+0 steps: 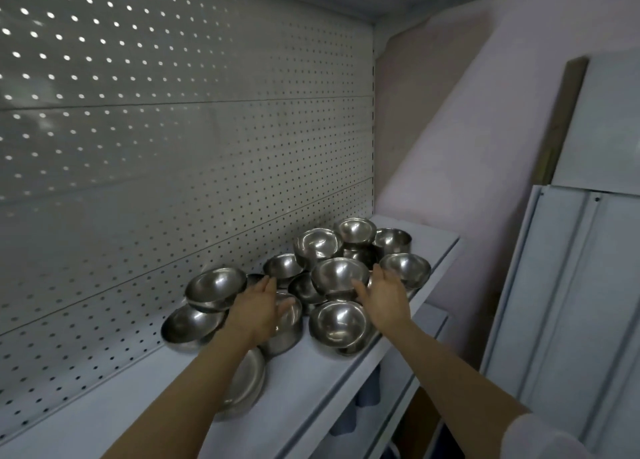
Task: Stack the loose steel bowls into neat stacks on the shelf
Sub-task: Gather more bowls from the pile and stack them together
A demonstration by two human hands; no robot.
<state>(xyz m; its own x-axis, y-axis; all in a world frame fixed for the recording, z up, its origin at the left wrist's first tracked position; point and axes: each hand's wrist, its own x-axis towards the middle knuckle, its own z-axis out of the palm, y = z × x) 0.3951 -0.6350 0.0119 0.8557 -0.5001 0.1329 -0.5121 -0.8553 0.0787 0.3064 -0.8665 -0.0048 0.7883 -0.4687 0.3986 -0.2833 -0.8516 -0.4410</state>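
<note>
1. Both forearms enter from the bottom edge, cut off by the frame; a pale sleeve [540,434] shows only at the lower right corner.
2. Under the left forearm a shallow steel bowl [246,382] lies on the shelf [104,420], tilted on its side; the arm hides about half of it.
3. The left hand [258,311] reaches into the pile with fingers nearly straight and the thumb spread. It lies across the rim of a bowl [289,323], but whether it truly touches or grips that bowl is hard to tell; nothing is plainly held.
4. The right hand [384,294] is open too, palm turned inward, fingers extended toward a raised bowl [339,275]. The fingertips are blurred against the steel, so contact cannot be judged.
5. Between and beyond the hands, the loose steel bowls [311,278] sit in a jumbled heap on the shelf, some upright, some tipped, some resting on others. The nearest upright one [337,321] stands just below the right hand; two overlapping bowls [207,296] lean at the left of the heap.
6. Bowls low in the heap are mostly covered by those above, so their number is unclear.
7. Behind everything rises the perforated back panel [173,129]; to the right, pale metal panels [571,285] lean against the wall, cut off by the frame.
</note>
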